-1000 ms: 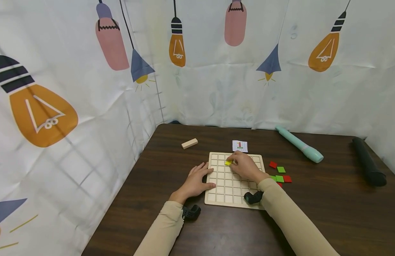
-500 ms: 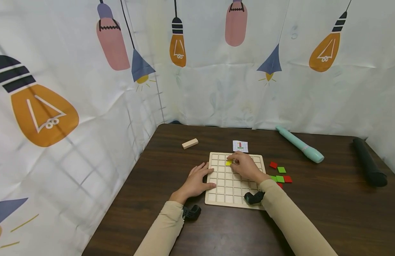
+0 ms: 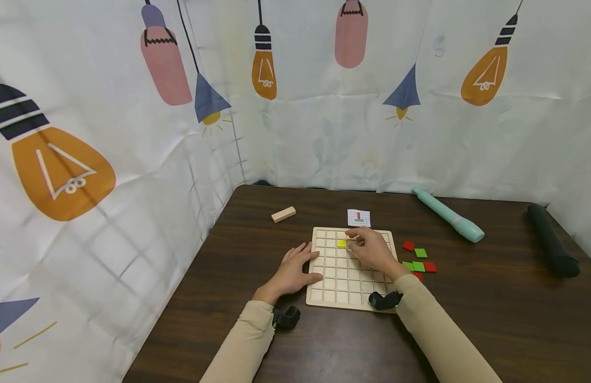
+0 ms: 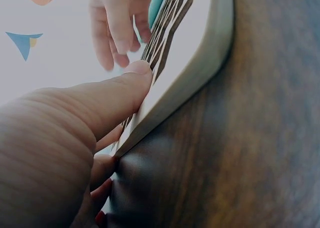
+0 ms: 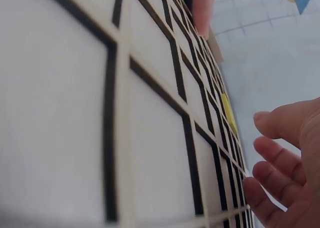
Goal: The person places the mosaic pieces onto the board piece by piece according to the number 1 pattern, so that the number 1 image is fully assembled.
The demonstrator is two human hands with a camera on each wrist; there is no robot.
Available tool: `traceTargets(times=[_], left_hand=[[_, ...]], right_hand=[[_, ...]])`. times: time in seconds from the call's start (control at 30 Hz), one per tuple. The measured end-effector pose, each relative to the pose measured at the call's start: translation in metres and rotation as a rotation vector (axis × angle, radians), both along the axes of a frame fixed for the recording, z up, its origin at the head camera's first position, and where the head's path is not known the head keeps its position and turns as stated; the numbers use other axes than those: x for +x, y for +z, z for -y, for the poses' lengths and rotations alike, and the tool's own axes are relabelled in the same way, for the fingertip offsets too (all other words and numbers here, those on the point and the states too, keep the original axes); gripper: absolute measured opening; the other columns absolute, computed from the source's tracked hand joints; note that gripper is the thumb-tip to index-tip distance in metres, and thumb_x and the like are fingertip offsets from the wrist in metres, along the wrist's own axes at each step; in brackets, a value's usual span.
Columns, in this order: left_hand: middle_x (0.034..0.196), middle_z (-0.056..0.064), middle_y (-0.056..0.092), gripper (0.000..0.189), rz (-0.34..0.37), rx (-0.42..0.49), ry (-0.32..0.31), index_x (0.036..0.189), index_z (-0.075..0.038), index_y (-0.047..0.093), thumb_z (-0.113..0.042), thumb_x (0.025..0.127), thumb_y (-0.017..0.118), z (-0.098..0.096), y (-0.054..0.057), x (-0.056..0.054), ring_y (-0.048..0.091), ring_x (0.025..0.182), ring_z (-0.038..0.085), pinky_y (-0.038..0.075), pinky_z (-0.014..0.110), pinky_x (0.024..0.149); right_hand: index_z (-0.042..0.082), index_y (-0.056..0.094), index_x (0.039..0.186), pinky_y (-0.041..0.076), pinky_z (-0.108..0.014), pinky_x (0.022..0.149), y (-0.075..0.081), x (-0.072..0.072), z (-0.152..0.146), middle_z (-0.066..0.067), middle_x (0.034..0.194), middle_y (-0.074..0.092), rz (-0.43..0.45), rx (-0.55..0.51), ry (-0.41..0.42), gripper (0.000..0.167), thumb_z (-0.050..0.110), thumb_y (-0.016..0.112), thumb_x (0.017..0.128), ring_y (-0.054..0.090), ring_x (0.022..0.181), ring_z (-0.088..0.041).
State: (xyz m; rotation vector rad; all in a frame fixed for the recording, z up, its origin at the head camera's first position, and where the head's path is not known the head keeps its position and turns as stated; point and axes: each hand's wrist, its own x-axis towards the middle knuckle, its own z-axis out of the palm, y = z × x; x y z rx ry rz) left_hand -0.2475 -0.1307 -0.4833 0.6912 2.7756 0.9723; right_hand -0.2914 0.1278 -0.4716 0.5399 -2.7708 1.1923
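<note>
A pale wooden grid board (image 3: 324, 287) lies flat on the dark table. One yellow square tile (image 3: 341, 243) sits in a cell near its far side; the right wrist view also shows that yellow tile (image 5: 228, 111). Just right of the tile, my right hand (image 3: 372, 250) hovers over the board, thumb and fingers apart and holding nothing. My left hand (image 3: 291, 271) rests at the board's left edge. In the left wrist view its thumb (image 4: 117, 95) lies on the top rim, the other fingers against the side and partly hidden.
Several loose red tiles (image 3: 430, 267) and green tiles (image 3: 421, 253) lie right of the board. Behind it is a small printed grid card (image 3: 359, 218). A wooden block (image 3: 283, 214) lies back left, a teal tube (image 3: 448, 215) and a black cylinder (image 3: 552, 242) at right.
My right hand has let go of the yellow tile and drawn slightly to the right, leaving the tile in its cell. My left hand stays where it was.
</note>
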Motion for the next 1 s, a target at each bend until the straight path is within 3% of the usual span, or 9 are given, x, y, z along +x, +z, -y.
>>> traceTargets(times=[0.33,0.6,0.83,1.0], left_hand=[[0.159,0.015,0.026,0.063,0.005,0.042,-0.015,0.144,-0.007,0.049,-0.032,0.091,0.071,0.002,0.005,0.003,0.016,0.149,0.032,0.007,0.054,0.119],[0.159,0.014,0.026,0.063,0.006,0.031,-0.021,0.145,-0.008,0.048,-0.033,0.092,0.069,0.001,0.003,0.002,0.015,0.149,0.032,0.007,0.054,0.119],[0.159,0.014,0.026,0.062,0.005,0.041,-0.019,0.145,-0.007,0.047,-0.032,0.093,0.068,0.001,0.002,0.003,0.016,0.148,0.032,0.007,0.055,0.119],[0.159,0.014,0.026,0.062,0.001,0.038,-0.018,0.145,-0.007,0.048,-0.033,0.092,0.068,0.002,0.002,0.002,0.016,0.148,0.032,0.007,0.055,0.119]], right_hand=[[0.006,0.066,0.124,0.053,-0.047,0.084,0.005,0.020,-0.034,-0.012,0.120,0.064,-0.028,-0.047,-0.100,0.033,0.016,0.067,0.093,0.061,0.101,-0.031],[0.002,0.067,0.121,0.048,-0.044,0.068,0.000,0.027,-0.077,-0.018,0.114,0.063,-0.151,0.080,-0.203,0.031,0.012,0.067,0.092,0.057,0.083,-0.030],[0.001,0.066,0.121,0.050,-0.050,0.075,-0.001,0.026,-0.104,-0.021,0.116,0.062,-0.145,0.094,-0.283,0.031,0.012,0.067,0.093,0.058,0.093,-0.036],[-0.001,0.065,0.123,0.047,-0.059,0.085,-0.003,0.027,-0.117,-0.027,0.123,0.058,-0.084,0.125,-0.310,0.033,0.016,0.065,0.094,0.055,0.105,-0.044]])
